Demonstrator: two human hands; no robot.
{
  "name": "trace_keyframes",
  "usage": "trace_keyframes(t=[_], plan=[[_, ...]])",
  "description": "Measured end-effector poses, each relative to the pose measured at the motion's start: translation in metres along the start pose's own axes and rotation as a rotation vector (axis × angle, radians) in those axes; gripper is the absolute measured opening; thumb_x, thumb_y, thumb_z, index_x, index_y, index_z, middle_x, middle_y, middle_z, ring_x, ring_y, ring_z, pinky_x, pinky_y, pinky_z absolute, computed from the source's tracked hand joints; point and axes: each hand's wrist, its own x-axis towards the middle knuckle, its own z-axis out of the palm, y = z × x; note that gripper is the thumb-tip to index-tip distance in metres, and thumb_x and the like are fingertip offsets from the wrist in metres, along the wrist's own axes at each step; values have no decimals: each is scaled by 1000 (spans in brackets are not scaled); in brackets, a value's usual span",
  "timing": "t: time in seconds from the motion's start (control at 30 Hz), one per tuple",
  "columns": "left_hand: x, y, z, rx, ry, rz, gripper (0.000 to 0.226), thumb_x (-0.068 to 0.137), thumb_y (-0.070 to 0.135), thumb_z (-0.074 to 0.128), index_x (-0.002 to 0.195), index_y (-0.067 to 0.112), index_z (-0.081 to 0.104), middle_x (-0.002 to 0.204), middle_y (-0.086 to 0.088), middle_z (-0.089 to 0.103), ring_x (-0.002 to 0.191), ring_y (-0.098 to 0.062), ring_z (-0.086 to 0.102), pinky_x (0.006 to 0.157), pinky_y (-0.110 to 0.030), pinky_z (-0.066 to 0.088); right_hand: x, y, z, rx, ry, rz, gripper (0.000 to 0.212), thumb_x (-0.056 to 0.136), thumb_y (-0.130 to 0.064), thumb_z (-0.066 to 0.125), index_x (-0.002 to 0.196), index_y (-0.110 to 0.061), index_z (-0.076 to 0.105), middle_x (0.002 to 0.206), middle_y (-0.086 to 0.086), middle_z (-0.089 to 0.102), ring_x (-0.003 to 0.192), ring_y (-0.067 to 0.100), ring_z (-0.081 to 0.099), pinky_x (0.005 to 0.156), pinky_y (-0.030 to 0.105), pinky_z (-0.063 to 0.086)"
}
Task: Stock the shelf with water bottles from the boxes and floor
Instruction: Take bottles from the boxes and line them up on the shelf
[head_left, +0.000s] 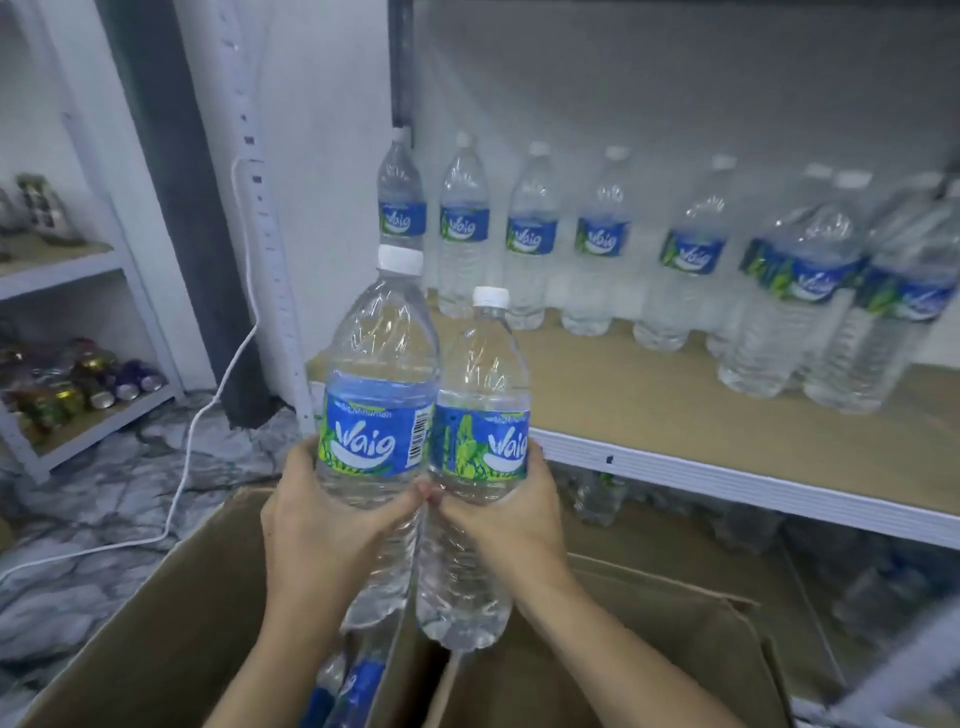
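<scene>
I hold one water bottle in each hand, both upright and side by side above the open cardboard box (171, 613). My left hand (322, 525) wraps round the left bottle (379, 384) just under its blue label, and my right hand (511, 519) wraps round the right bottle (480, 415) at the same height. Gripping below the label takes the weight low and leaves each base free to set down flat. The two bottles touch at their labels, which steadies them as a pair.

Neither is on the shelf yet: they hang in front of its front left corner, caps above the front rail (727, 475). On the shelf board (649, 395) a row of bottles (535, 234) stands along the back edge with labels facing out, thickening into a cluster (795, 291) toward the right edge. The front strip of the board is bare, so I judge that is where these two go. In the box below my wrists lies at least one more bottle (358, 686), so the stocking is only partway done.
</scene>
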Motion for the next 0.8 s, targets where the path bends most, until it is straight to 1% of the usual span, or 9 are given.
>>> trace_keyframes(t=[0.07,0.17,0.3,0.43,0.5,0.57,0.63,0.7,0.8], plan=[[-1,19,17,-31,-18,44,75,47,50,91,108,26,54,91,22,61,88,-7,60,76,-25,43,12,-9,-27,-28,29,-37,76,41,-49,94,106,-35,56,100,-16,70,94,-3,66,87,27,55],[0,47,47,-83,-55,63,72,47,45,92,105,24,55,86,24,60,81,1,59,67,-12,40,33,-19,-62,-54,58,-70,79,40,-45,94,109,-34,55,104,-13,68,94,-3,65,87,26,55],[11,76,92,-129,-75,92,65,41,57,90,91,36,54,88,17,68,89,-13,65,77,-34,51,63,-25,-103,-90,175,-136,76,41,-39,94,107,-30,57,102,-12,65,92,-5,61,78,9,47],[24,111,138,-153,-124,132,62,47,45,93,96,33,56,92,9,68,89,-17,63,67,-28,46,94,-29,-143,-67,246,-207,81,48,-27,94,117,-24,53,106,-11,65,95,-9,59,75,2,42],[31,126,159,-173,-153,138,66,47,42,94,101,28,59,92,9,69,86,-13,64,65,-23,45,111,-30,-159,-66,286,-237,87,47,-29,94,122,-26,49,110,-13,62,100,-6,58,82,8,46],[39,138,181,-211,-171,147,70,46,41,95,106,27,60,93,8,71,88,-11,66,70,-27,47,129,-27,-172,-94,358,-268,89,43,-37,91,120,-28,48,110,-11,60,103,3,59,88,24,50],[46,150,202,-233,-165,159,73,45,38,95,106,26,59,94,7,70,89,-13,65,72,-29,46,149,-22,-185,-117,413,-289,88,40,-43,89,117,-30,48,109,-11,57,102,6,58,87,31,51],[53,160,221,-248,-161,172,74,45,35,96,107,25,56,96,8,68,91,-14,64,75,-31,45,167,-16,-195,-135,443,-308,88,41,-43,89,117,-30,46,110,-13,54,104,6,56,88,28,50],[64,167,248,-278,-166,183,76,45,34,95,109,25,55,99,8,67,93,-12,64,76,-28,47,193,-8,-205,-146,463,-340,90,44,-37,91,119,-32,42,112,-13,51,109,6,51,90,16,42]])
